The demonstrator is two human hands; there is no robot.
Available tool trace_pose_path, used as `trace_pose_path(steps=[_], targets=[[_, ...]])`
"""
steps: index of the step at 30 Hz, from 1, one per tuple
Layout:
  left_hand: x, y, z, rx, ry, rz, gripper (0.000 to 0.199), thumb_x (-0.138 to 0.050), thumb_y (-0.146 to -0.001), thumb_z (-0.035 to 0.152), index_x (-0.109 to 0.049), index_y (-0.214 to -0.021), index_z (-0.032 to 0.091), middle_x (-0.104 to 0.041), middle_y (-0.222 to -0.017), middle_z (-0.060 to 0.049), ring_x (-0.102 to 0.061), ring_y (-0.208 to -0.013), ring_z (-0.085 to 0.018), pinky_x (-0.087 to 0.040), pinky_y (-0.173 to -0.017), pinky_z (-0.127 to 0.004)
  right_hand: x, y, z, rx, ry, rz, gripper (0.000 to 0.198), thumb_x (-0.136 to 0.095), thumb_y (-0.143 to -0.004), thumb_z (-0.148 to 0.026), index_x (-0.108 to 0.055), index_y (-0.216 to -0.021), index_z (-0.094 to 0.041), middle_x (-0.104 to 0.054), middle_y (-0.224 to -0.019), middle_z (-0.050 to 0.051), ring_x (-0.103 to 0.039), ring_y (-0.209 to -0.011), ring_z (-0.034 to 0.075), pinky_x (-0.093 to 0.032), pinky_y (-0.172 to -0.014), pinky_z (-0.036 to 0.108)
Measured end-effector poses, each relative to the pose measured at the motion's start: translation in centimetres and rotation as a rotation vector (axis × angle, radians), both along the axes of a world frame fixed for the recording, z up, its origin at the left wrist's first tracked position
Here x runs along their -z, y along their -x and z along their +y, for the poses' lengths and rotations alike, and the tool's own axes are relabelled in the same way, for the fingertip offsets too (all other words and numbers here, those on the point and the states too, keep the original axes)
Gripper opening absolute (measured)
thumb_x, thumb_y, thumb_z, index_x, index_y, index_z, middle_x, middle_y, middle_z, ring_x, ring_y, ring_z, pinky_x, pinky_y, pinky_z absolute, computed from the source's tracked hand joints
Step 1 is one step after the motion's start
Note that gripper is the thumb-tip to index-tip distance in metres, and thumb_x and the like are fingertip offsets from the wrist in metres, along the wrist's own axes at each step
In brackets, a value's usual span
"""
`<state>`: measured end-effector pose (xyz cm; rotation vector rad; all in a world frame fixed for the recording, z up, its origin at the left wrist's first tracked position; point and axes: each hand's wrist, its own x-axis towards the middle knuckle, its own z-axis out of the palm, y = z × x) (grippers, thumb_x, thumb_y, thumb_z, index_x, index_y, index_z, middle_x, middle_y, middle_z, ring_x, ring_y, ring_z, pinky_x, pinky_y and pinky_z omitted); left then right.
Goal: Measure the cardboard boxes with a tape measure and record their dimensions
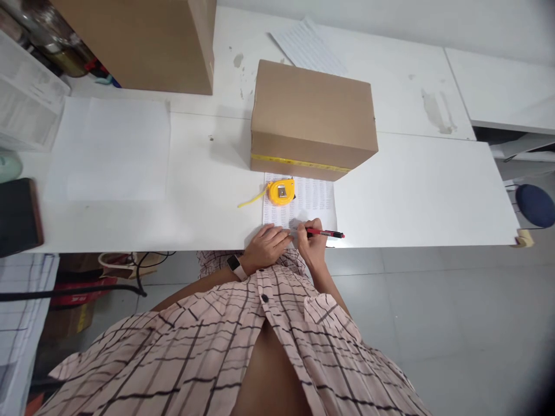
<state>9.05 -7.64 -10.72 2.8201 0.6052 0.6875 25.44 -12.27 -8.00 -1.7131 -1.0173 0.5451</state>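
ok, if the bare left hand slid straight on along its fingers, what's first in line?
Probably the bare right hand or the tip of the slim red-and-black pen it holds, just ahead of the left hand; which comes first is unclear.

Pale pink shirt [195,346] checked in dark lines, round dark button [265,298], square dark-faced watch [234,264], pale strap [240,271]

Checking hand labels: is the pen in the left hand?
No, the right hand grips the red pen, while the left hand lies at the edge of the printed sheet.
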Motion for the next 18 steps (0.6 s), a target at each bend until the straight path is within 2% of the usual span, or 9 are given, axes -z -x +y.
trace_pose_path(steps=[4, 6, 9, 12, 14, 18], targets=[[-0.2, 0.0, 0.0, -0.006, -0.018, -0.024, 0.032, -0.046, -0.103, 0.030, -0.067, -0.123, 0.018, -0.073, -0.123, -0.008, -0.064, -0.117, -0.023, -0.045, -0.108, -0.043, 0.1, 0.3, 0.0, 0.015, -0.015, -0.009, 0.026, -0.057, -0.092, -0.032, -0.039, -0.074, -0.024, -0.041, -0.062, -0.007, -0.040, -0.058, 0.011, -0.035, -0.059, 0.027], [-0.3, 0.0, 0.1, 0.001, 0.011, -0.013, 0.031, -0.049, -0.102, 0.030, -0.067, -0.124, 0.019, -0.073, -0.124, -0.008, -0.064, -0.118, -0.023, -0.045, -0.109, -0.043, 0.0, 0.2, -0.1, 0.070, -0.027, -0.007, 0.024, -0.056, -0.093, -0.034, -0.041, -0.076, -0.024, -0.042, -0.065, -0.006, -0.041, -0.060, 0.012, -0.036, -0.060, 0.027], [-0.5, 0.0, 0.1, 0.009, 0.025, -0.005, 0.029, -0.053, -0.101, 0.031, -0.067, -0.124, 0.020, -0.072, -0.125, -0.008, -0.064, -0.118, -0.023, -0.045, -0.109, -0.043, -0.1, -1.1, 0.2, 0.157, -0.044, -0.061, 0.018, -0.054, -0.096, -0.038, -0.049, -0.087, -0.023, -0.052, -0.077, -0.002, -0.049, -0.069, 0.015, -0.041, -0.066, 0.029], [-0.7, 0.1, 0.0, 0.012, 0.059, 0.010, 0.029, -0.054, -0.100, 0.032, -0.067, -0.123, 0.020, -0.072, -0.126, -0.008, -0.063, -0.118, -0.024, -0.045, -0.109, -0.043, -0.2, -3.6, 1.0, 0.106, -0.030, -0.273, 0.017, -0.048, -0.099, -0.035, -0.057, -0.105, -0.023, -0.061, -0.098, 0.006, -0.056, -0.089, 0.021, -0.045, -0.081, 0.036], [-1.3, 0.1, 0.1, 0.018, 0.128, -0.007, 0.028, -0.056, -0.099, 0.034, -0.068, -0.120, 0.020, -0.072, -0.124, -0.008, -0.063, -0.117, -0.025, -0.045, -0.108, -0.046, -0.1, -5.4, 1.7, 0.047, 0.038, -0.468, 0.022, -0.044, -0.097, -0.027, -0.060, -0.111, -0.024, -0.061, -0.107, 0.010, -0.055, -0.101, 0.025, -0.044, -0.090, 0.041], [-4.1, 0.1, 1.3, -0.035, 0.303, -0.161, 0.024, -0.059, -0.098, 0.037, -0.070, -0.111, 0.020, -0.073, -0.115, -0.008, -0.065, -0.110, -0.023, -0.052, -0.100, -0.043, 0.3, -7.1, 2.5, -0.029, 0.242, -0.766, 0.039, -0.050, -0.085, -0.015, -0.062, -0.122, -0.022, -0.057, -0.118, 0.015, -0.049, -0.108, 0.031, -0.041, -0.091, 0.044]])
